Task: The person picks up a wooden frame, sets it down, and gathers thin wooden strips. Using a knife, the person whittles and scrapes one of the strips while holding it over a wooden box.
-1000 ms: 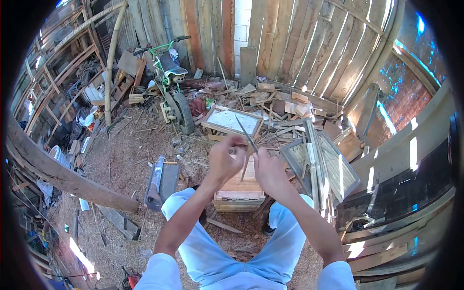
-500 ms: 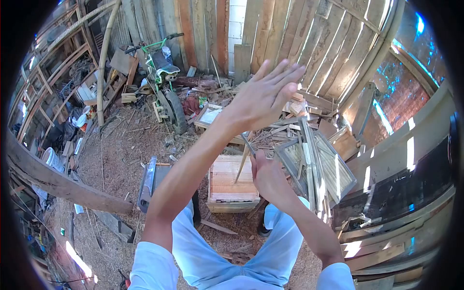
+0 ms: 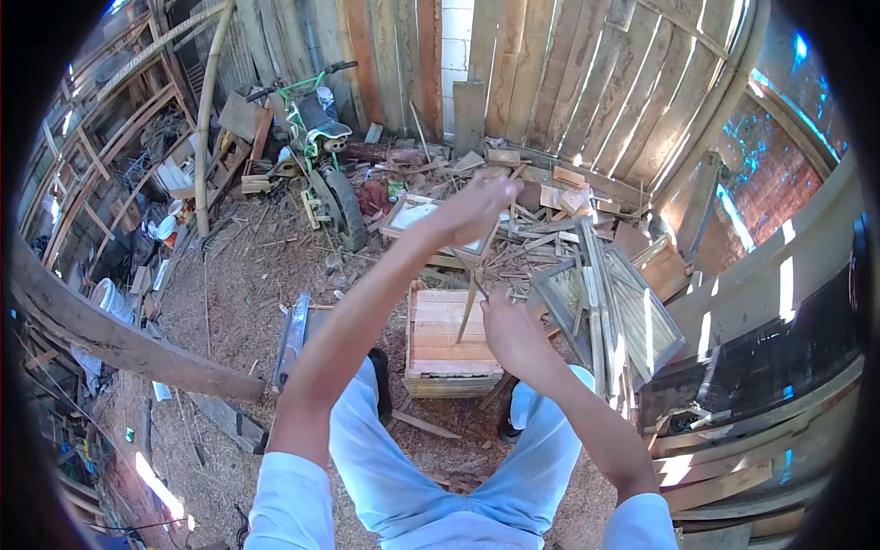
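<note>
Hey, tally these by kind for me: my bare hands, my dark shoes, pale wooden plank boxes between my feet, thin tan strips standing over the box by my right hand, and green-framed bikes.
Bare hands: 2 (left hand, right hand)
Dark shoes, partly hidden: 2
Pale wooden plank box: 1
Thin tan strip: 1
Green-framed bike: 1
Total: 7

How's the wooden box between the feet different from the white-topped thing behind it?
The wooden box has bare pale boards on top; the white-topped thing is white inside its rim. The box sits fairly straight, the white-topped thing slantwise. Both have wooden edges.
</note>
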`<act>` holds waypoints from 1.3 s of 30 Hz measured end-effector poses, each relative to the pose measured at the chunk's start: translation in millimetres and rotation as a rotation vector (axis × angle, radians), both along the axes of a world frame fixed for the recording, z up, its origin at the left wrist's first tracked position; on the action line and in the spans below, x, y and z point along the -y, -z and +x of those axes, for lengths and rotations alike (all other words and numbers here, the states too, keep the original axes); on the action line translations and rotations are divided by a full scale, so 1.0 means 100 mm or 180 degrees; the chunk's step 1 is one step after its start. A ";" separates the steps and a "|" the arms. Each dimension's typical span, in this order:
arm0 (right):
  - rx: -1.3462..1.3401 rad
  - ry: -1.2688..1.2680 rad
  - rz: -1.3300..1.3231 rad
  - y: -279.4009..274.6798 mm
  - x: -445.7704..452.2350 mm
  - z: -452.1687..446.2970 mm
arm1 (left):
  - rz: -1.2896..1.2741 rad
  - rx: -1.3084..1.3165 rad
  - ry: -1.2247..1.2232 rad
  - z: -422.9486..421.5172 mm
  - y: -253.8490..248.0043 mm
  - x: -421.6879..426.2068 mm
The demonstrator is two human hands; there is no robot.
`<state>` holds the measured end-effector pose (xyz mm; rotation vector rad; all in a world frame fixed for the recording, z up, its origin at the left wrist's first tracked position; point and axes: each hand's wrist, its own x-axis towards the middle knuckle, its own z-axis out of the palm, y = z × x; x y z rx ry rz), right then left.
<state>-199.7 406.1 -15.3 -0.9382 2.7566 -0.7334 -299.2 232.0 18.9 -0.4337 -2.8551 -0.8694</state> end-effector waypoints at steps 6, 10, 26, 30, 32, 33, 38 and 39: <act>-0.0092 0.0025 -0.0342 0.14 0.01 0.01 | -0.0400 -0.0282 0.0495 0.05 0.31 0.06; 0.0064 0.0035 -0.0141 0.31 0.03 -0.01 | -0.0226 -0.0334 0.0234 0.04 0.84 0.12; 0.0427 0.0238 0.0123 0.67 0.29 -0.06 | 0.1555 -0.0895 -0.0668 1.00 0.56 0.10; 0.0474 0.0309 -0.0031 0.73 0.31 -0.03 | 0.1253 -0.0765 -0.0796 1.05 0.50 0.13; 0.0497 0.0376 -0.0075 0.79 0.31 -0.01 | 0.1294 -0.0805 -0.0754 1.04 0.50 0.13; 0.0429 0.0274 -0.0250 0.92 0.27 0.01 | 0.1294 -0.0798 -0.0753 1.05 0.49 0.12; 0.0049 0.0380 0.0485 2.70 0.05 0.23 | 0.0981 -0.1198 -0.0645 1.07 0.50 0.16; 0.0055 0.0353 0.0496 2.62 0.09 0.11 | 0.1155 -0.1315 -0.0580 1.03 0.58 0.21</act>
